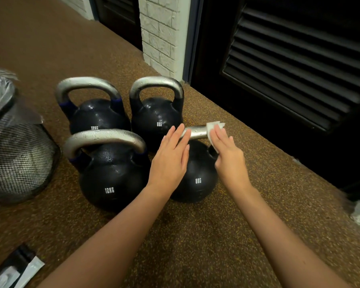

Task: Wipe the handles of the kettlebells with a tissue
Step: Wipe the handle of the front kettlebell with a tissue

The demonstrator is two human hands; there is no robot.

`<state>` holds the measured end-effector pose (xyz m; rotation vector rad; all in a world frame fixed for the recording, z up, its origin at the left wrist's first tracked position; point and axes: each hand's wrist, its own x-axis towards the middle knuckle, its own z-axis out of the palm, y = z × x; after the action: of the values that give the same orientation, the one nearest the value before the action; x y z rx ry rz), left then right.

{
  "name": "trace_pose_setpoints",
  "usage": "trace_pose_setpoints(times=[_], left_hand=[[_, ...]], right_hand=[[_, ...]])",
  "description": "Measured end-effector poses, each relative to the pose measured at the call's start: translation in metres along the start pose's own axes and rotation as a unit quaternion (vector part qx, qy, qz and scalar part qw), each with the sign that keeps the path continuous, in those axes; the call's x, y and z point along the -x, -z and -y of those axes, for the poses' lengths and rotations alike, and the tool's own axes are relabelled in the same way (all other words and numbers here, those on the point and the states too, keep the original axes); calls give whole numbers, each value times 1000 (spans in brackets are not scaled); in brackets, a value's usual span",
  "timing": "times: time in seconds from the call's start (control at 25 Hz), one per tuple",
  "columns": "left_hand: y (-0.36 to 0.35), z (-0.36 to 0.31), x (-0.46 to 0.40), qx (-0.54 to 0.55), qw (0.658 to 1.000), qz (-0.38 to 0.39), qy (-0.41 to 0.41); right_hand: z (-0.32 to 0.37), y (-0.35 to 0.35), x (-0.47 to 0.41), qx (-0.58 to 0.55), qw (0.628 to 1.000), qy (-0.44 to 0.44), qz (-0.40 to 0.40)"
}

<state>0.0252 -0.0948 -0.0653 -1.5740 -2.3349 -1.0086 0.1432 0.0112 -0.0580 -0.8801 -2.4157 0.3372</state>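
Several black kettlebells with silver handles stand on the brown floor. The near right one, marked 8KG (195, 179), has its handle (197, 132) under both my hands. My left hand (170, 156) lies flat with straight fingers on the handle's left end. Straight fingers of my right hand (227, 150) press a white tissue (213, 129) against the handle's right end. A near left 12KG kettlebell (110, 175) shows water drops on its handle. Behind stand another 12KG (96, 115) and another 8KG kettlebell (156, 117).
A black mesh bin (15, 146) with a plastic liner stands at the left. A dark packet with white edges (15, 269) lies at the bottom left. Dark louvred doors (289, 65) and a white brick pillar (160, 34) close off the right and back.
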Motion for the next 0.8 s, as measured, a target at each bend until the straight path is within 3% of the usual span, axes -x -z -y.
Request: trace_pose_setpoints(times=[0.12,0.32,0.52,0.8], left_hand=[[-1,-1,0,-4,1000,1,0],[0,0,0,-1,1000,-5,-4],[1,-2,0,-2,1000,-7,1],[1,-1,0,-7,1000,-5,-1]], right_hand=[[3,-2,-14,-2,999,-37,-5],[8,-7,5,-1,1000,3,6],[-3,-3,-2,-1,999,-47,-21],[4,-9,15,16,1000,17,-3]])
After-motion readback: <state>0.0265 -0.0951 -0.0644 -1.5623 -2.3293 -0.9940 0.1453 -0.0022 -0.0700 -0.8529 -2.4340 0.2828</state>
